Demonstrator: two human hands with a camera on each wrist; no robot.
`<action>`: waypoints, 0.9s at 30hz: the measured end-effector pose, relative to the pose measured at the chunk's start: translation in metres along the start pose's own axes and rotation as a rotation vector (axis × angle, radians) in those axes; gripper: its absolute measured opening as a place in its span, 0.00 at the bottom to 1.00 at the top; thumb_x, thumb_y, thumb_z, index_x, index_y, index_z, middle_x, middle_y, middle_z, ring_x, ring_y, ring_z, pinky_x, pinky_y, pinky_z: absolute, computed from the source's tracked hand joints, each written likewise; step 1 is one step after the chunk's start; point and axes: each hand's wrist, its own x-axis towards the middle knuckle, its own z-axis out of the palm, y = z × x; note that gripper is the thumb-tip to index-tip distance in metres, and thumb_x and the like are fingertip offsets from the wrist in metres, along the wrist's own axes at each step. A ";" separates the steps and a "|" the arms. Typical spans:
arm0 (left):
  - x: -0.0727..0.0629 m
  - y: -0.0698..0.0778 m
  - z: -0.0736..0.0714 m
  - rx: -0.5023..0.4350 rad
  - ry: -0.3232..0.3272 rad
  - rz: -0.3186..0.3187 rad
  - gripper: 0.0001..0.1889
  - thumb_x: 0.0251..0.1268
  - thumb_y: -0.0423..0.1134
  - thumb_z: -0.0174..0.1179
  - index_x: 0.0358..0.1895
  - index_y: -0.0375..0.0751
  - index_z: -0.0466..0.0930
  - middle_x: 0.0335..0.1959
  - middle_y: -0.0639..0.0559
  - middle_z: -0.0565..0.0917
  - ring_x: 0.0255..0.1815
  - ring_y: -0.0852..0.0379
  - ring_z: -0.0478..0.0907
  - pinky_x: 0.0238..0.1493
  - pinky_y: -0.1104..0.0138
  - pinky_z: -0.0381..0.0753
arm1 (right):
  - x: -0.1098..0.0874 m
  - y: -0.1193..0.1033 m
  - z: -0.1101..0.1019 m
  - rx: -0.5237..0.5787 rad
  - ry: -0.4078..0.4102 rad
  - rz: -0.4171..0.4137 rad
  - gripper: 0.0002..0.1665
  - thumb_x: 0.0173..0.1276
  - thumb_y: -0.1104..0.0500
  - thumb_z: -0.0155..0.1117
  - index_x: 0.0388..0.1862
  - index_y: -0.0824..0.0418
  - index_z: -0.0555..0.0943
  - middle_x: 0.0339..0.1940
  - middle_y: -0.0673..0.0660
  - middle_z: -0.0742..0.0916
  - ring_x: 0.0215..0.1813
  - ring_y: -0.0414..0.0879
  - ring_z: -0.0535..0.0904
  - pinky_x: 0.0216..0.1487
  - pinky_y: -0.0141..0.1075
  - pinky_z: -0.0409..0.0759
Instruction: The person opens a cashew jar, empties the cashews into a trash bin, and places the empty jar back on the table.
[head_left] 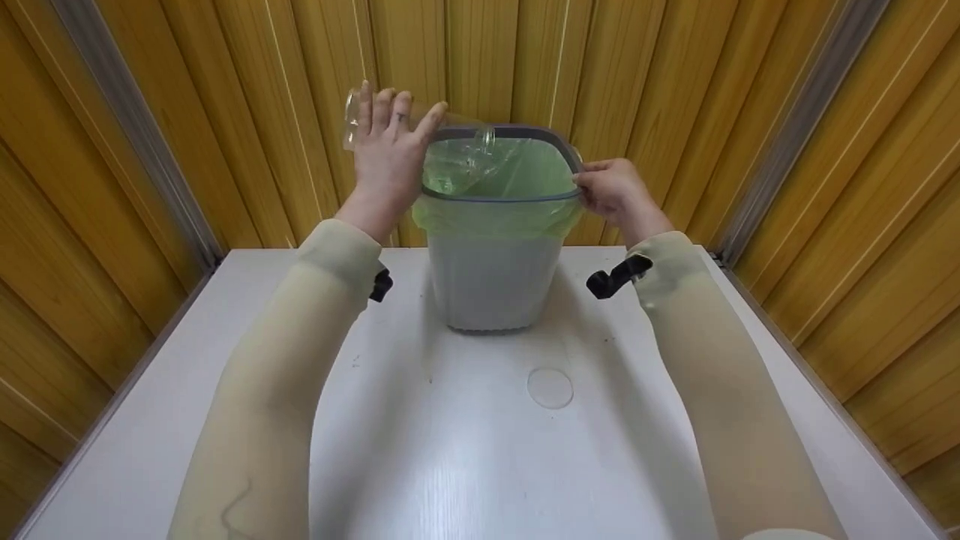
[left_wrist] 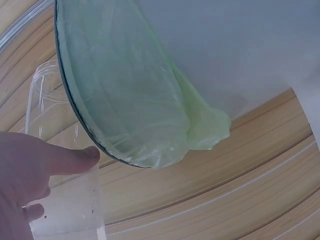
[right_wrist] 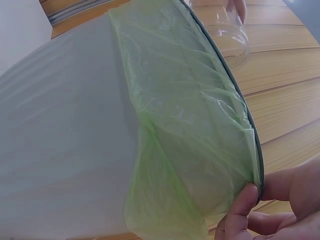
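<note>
My left hand [head_left: 390,154] grips a clear see-through container [left_wrist: 70,215], bottle- or jar-like, lying tilted toward the bin with its right end over the opening. In the left wrist view, the thumb lies along its near side. A light grey trash bin [head_left: 495,281] stands upright, its dark rim [head_left: 559,142] holding a green plastic bag [head_left: 495,217] that is folded down over the outside. At the right side of that rim my right hand [head_left: 619,191] pinches the edge and bag between thumb and fingers, as the right wrist view also shows.
The bin stands on a white table [head_left: 465,450] near its back edge. A thin, clear ring-shaped outline [head_left: 550,388] lies in front of it. Wood-patterned panels [head_left: 480,67] rise behind and at both sides. Part of a white object [head_left: 787,534] shows at the bottom right.
</note>
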 end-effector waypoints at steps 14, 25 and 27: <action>-0.018 -0.005 0.021 -0.281 0.158 -0.134 0.45 0.64 0.43 0.71 0.81 0.60 0.57 0.75 0.38 0.66 0.78 0.37 0.57 0.83 0.42 0.46 | 0.001 0.001 -0.001 0.017 -0.017 -0.006 0.27 0.79 0.65 0.55 0.75 0.70 0.70 0.31 0.46 0.82 0.33 0.36 0.77 0.35 0.26 0.78; -0.028 -0.008 0.037 -0.510 0.238 -0.222 0.47 0.62 0.52 0.73 0.82 0.57 0.56 0.74 0.40 0.67 0.76 0.39 0.60 0.78 0.45 0.58 | 0.003 0.003 -0.004 0.001 0.016 -0.007 0.29 0.79 0.64 0.55 0.77 0.67 0.68 0.32 0.46 0.82 0.29 0.35 0.76 0.33 0.25 0.77; -0.031 -0.008 0.039 -0.561 0.246 -0.242 0.47 0.63 0.51 0.73 0.82 0.57 0.56 0.74 0.41 0.68 0.76 0.39 0.59 0.78 0.45 0.58 | 0.004 0.003 -0.004 0.003 0.017 -0.007 0.29 0.79 0.64 0.55 0.77 0.67 0.68 0.32 0.46 0.82 0.29 0.35 0.76 0.33 0.25 0.77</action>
